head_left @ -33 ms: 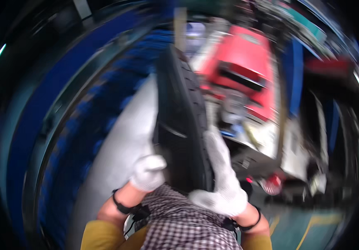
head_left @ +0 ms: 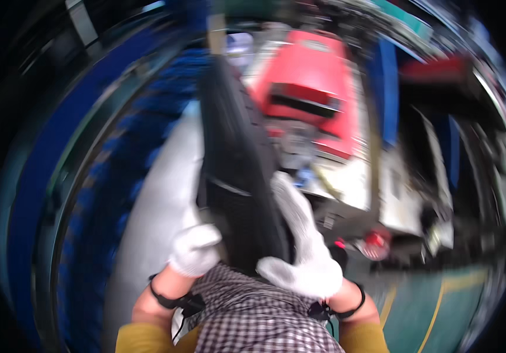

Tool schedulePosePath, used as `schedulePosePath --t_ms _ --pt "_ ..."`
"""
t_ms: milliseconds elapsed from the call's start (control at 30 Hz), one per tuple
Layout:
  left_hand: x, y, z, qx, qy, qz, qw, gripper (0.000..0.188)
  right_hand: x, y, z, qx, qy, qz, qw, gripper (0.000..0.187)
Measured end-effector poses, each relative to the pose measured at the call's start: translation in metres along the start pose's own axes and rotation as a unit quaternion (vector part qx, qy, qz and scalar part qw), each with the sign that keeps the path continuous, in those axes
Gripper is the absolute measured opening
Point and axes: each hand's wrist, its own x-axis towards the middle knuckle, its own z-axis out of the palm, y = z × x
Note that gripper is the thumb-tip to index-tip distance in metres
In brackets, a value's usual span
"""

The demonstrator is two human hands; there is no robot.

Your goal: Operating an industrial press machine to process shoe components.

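A black tire (head_left: 235, 194) with a grooved edge stands lengthwise in front of me, its near end by my checked apron (head_left: 264, 312). Along its right side lies my right hand (head_left: 306, 259), in a white knit glove, with fingers stretched out and thumb apart near the tire's near end. My left hand (head_left: 196, 250), also gloved in white, is closed at the tire's left edge. A small brownish blur shows by its curled fingers; what they hold is too smeared to name. On the left, a smooth pale grey surface (head_left: 159, 200) curves beside the tire.
Right of the tire, a red metal box-like machine part (head_left: 309, 76) sits on a white bench (head_left: 356, 197) with small blurred items. A round red object (head_left: 376, 244) is at the bench's near side. A blue curved frame (head_left: 47, 159) runs along the left.
The whole scene has shifted left in view. My right fingers stand slightly more apart from the tire's side. My left hand stays closed at the tire's left edge.
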Motion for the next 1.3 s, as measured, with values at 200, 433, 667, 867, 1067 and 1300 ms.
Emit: schedulePosePath --t_ms 200,433,667,867,1067,1300 --pt "0.061 -0.013 0.125 0.236 -0.209 0.057 0.947 0.126 -0.065 -0.035 -0.125 0.347 0.213 0.092 0.909 0.091" --pt "0.162 0.003 0.236 0.383 -0.327 0.202 0.840 0.107 -0.105 -0.027 -0.288 0.174 0.313 0.166 0.919 0.069" --pt "0.258 -0.036 0.354 0.444 -0.387 0.346 0.730 0.069 -0.043 0.125 -0.428 -0.258 0.342 0.318 0.845 0.077" --pt "0.262 -0.050 0.414 0.495 -0.376 0.334 0.709 0.079 -0.050 0.158 -0.439 -0.418 0.161 0.415 0.792 0.094" --pt "0.314 -0.087 0.481 0.513 -0.350 0.484 0.616 0.061 -0.056 0.166 -0.441 -0.440 0.133 0.418 0.784 0.097" --pt "0.324 -0.092 0.520 0.560 -0.416 0.347 0.627 0.025 -0.053 0.144 -0.432 -0.468 0.112 0.423 0.767 0.095"
